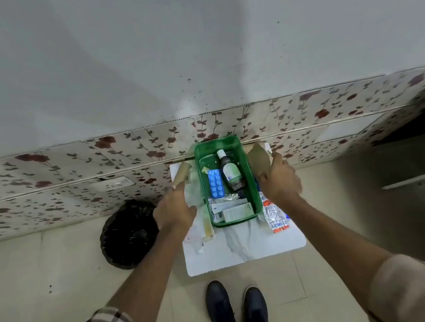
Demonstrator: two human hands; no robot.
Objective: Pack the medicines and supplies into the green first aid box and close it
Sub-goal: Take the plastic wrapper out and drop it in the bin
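Note:
The green first aid box [201, 167] stands open on a small white marble-look table [247, 245]. Inside lie a dark bottle with a white cap [230, 170], a blue blister pack [215, 183] and several white cartons [232, 209]. My left hand [174, 209] is left of the box, its fingers on a tan cardboard roll [182, 174]. Right of the box, my right hand [278, 179] grips a brown paper packet [258, 161]. Silver and orange blister strips [274, 216] lie on the table to the right of the box. A thin yellowish strip [208, 227] and clear wrapping lie to its left.
The table stands against a wall tiled with red flowers [72, 173]. A black bag-lined bin [129, 234] sits on the floor to the left. My dark shoes [236, 311] are just before the table. A shelf edge [421, 176] shows at right.

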